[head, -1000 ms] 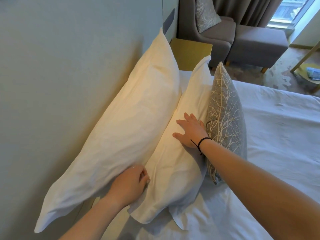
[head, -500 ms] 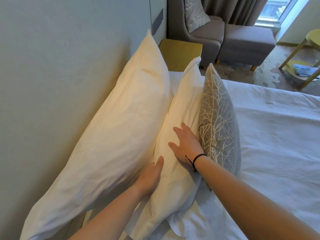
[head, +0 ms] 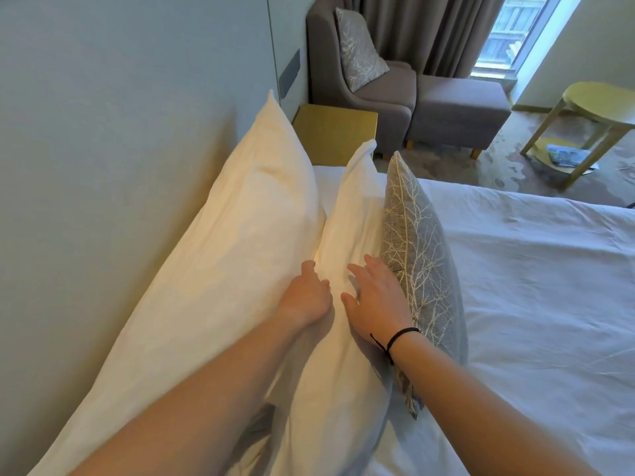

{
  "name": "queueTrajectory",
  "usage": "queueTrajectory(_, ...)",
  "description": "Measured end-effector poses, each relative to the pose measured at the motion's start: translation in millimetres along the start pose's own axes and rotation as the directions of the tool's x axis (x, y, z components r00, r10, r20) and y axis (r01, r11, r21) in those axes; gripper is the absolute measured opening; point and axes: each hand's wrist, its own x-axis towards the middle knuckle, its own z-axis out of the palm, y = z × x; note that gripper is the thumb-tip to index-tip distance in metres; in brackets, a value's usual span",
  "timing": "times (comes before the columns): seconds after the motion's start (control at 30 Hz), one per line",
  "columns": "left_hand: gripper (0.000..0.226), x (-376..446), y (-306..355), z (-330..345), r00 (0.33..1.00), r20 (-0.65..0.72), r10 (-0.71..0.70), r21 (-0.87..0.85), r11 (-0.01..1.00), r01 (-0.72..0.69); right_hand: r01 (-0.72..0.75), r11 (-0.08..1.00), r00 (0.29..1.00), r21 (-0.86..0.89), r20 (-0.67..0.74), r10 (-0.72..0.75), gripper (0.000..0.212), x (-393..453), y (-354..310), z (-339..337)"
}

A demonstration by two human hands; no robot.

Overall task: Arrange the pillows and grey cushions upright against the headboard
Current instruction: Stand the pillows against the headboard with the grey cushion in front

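A large white pillow (head: 220, 269) leans upright against the grey-green headboard (head: 103, 149). A second white pillow (head: 354, 214) stands in front of it, and a grey cushion (head: 421, 269) with a pale branch pattern stands upright against that pillow's bed side. My left hand (head: 305, 295) has its fingers curled into the crease between the two white pillows, gripping the front one's fabric. My right hand (head: 376, 298), with a black band at the wrist, lies flat with fingers spread on the front pillow, right beside the grey cushion.
The white bed sheet (head: 536, 304) spreads to the right. Beyond the pillows stand a yellow nightstand (head: 335, 132), a grey armchair (head: 388, 87) holding another patterned cushion (head: 359, 49), a grey footstool (head: 457, 108) and a round yellow side table (head: 601, 104).
My left hand slid up from the pillows' lower end into the crease between them and curled shut. My right hand stayed flat on the front pillow, which now stands more upright.
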Motion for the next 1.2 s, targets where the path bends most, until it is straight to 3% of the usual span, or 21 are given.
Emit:
queueTrajectory(0.17,0.059,61,36,4,0.999,0.028,0.032,-0.105,0.994,-0.029,0.041,0.992,0.999,-0.121,0.037,-0.037,0.046,0,2,-9)
queueTrajectory(0.27,0.048,91,50,-2,0.988,-0.098,0.117,-0.093,0.988,-0.126,0.146,0.955,0.989,-0.258,0.068,-0.132,0.041,-2,2,-1)
queueTrajectory(0.33,0.03,106,54,-13,0.949,-0.192,0.25,0.118,0.966,-0.231,0.154,0.934,0.987,-0.323,0.006,-0.16,0.043,-1,10,-3)
queueTrajectory(0.4,0.004,118,52,-25,0.908,-0.16,0.388,0.41,0.863,-0.296,0.066,0.94,0.989,-0.334,-0.102,-0.106,0.047,5,27,-11)
queueTrajectory(0.47,0.016,128,50,-30,0.911,-0.05,0.409,0.564,0.765,-0.312,-0.097,0.974,0.986,-0.203,-0.152,0.066,0.059,15,45,-20)
queueTrajectory(0.57,0.005,151,58,-33,0.952,0.072,0.299,0.432,0.851,-0.3,-0.297,0.95,0.95,0.096,-0.075,0.304,0.079,27,54,-23)
queueTrajectory(0.6,0.017,164,65,-34,0.956,0.102,0.275,0.353,0.889,-0.293,-0.318,0.938,0.943,0.137,-0.061,0.328,0.082,28,52,-21)
queueTrajectory(0.67,0.036,190,83,-39,0.956,0.122,0.265,0.163,0.945,-0.283,-0.321,0.934,0.941,0.157,-0.059,0.334,0.084,28,49,-14)
queueTrajectory(0.73,0.037,214,104,-43,0.955,0.083,0.284,-0.011,0.959,-0.284,-0.32,0.934,0.94,0.159,-0.065,0.334,0.083,28,48,-8)
queueTrajectory(0.93,0.038,269,164,-38,0.94,0.016,0.341,-0.277,0.905,-0.323,-0.304,0.933,0.945,0.194,-0.063,0.322,0.086,27,57,-4)
queueTrajectory(1.1,0.032,296,188,-41,0.956,-0.237,0.172,-0.388,0.886,-0.255,-0.282,0.933,0.949,0.223,-0.077,0.305,0.087,24,62,1)
queueTrajectory(1.2,0.034,308,186,-58,0.908,-0.416,0.042,-0.348,0.915,-0.202,-0.277,0.934,0.949,0.227,-0.085,0.302,0.085,25,61,4)
